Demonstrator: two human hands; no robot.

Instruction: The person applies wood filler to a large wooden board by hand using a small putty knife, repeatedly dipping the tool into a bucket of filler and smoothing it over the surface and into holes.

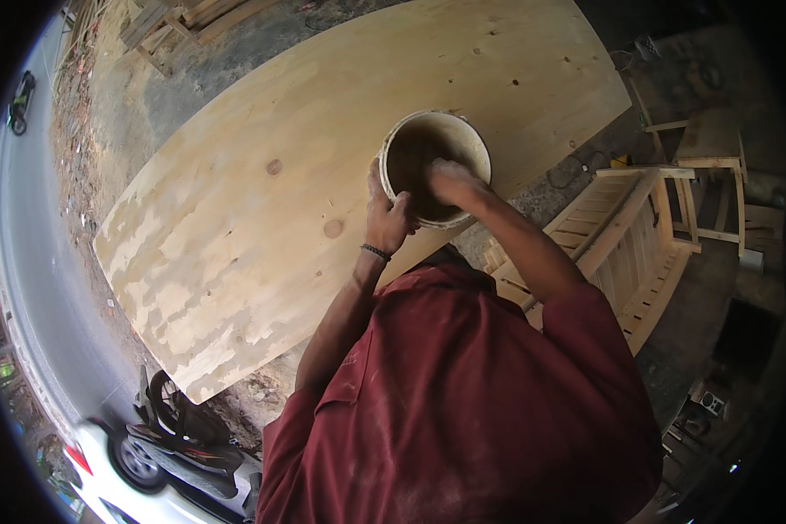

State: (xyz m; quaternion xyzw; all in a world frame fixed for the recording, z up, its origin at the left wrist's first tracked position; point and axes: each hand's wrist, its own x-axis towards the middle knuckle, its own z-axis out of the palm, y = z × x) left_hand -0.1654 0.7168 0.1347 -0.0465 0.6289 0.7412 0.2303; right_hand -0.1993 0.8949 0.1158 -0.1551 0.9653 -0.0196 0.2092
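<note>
A round off-white bucket (pixel 459 133) is tipped toward me above the near edge of a large plywood sheet (pixel 314 166). My left hand (pixel 388 215) grips the bucket's left side, with the thumb near the rim. Inside the bucket is my right hand (pixel 452 182), its fingers curled and partly lost in shadow. What those fingers hold cannot be made out. Brownish residue coats the bucket's inner wall. Pale, uneven patches cover the left end of the sheet, while its right part shows bare wood with dark knots.
Slatted wooden furniture (pixel 624 240) stands close on my right, with a small wooden table (pixel 709 144) beyond it. A parked motorbike (pixel 188 437) and a white car (pixel 122 467) are at the lower left. A road (pixel 39 236) runs along the left, carrying another motorbike (pixel 21 103).
</note>
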